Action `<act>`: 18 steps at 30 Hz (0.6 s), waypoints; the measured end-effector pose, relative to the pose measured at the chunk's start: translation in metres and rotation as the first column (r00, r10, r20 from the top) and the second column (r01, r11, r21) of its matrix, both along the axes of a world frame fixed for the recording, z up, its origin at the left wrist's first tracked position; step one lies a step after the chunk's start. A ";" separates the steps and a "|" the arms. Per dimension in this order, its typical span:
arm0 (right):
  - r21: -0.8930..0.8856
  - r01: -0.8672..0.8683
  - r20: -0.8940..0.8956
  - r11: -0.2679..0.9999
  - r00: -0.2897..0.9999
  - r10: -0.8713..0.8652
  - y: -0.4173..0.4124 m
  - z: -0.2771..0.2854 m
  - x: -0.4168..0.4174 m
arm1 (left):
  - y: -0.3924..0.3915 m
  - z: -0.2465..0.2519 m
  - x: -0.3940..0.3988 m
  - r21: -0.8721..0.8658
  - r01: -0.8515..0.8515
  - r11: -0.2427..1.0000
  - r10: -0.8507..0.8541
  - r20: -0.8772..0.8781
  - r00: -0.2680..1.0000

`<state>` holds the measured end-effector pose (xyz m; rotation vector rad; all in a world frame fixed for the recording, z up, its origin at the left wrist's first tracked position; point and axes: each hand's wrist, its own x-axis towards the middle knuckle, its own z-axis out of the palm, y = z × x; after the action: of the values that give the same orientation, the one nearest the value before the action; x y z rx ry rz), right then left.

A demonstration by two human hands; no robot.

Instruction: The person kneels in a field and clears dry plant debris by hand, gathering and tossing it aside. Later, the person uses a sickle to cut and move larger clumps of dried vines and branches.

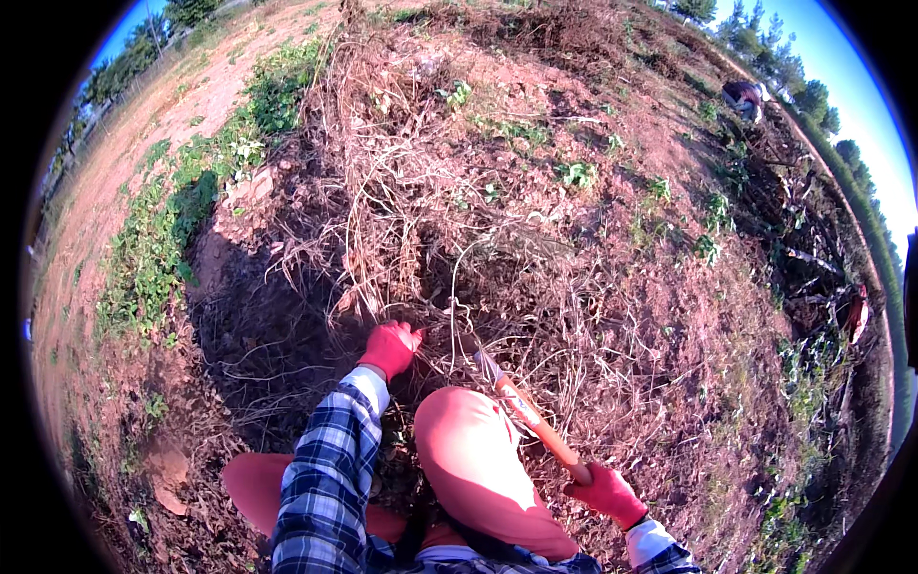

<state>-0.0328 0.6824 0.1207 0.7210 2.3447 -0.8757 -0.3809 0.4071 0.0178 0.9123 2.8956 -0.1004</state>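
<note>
My left hand (pixel 391 347), in a red glove, is at the base of a tangle of dry vines (pixel 387 215); its fingers are curled at the stems, and whether they grip any is unclear. My right hand (pixel 609 495), gloved in red too, is closed round the end of an orange tool handle (pixel 541 427). That handle slants up and left to a metal socket (pixel 489 366) beside my raised knee. The tool's head is hidden or lost among the dry stems. A thin pale stem or wire (pixel 453 301) curves upright just past the socket.
Green leafy plants (pixel 147 273) line the left side, next to bare reddish soil. Small green seedlings (pixel 576 173) dot the ground ahead. Cut branches and debris (pixel 810 251) lie along the right. A person (pixel 746 99) is bent low at the far upper right.
</note>
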 end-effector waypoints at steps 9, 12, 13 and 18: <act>0.128 -0.191 -0.269 0.973 0.938 0.220 -0.015 0.040 -0.087 | -0.123 0.046 -0.046 0.153 -0.205 0.967 0.235 -0.211 0.949; 0.150 -0.295 -0.418 0.944 0.846 0.331 -0.023 0.051 -0.118 | -0.144 0.080 -0.031 -0.065 -0.055 0.996 0.021 -0.434 0.901; 0.145 -0.304 -0.406 0.941 0.849 0.337 -0.027 0.056 -0.127 | -0.160 0.068 -0.037 -0.116 -0.086 0.990 0.026 -0.445 0.895; 0.185 -0.325 -0.354 0.927 0.858 0.372 -0.031 0.078 -0.134 | -0.177 0.064 -0.025 -0.026 -0.034 0.999 0.013 -0.567 0.824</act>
<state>-0.1669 0.6510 0.1991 0.1509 2.7754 -0.7689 -0.4060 0.2297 0.0822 0.9758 3.4283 -0.5043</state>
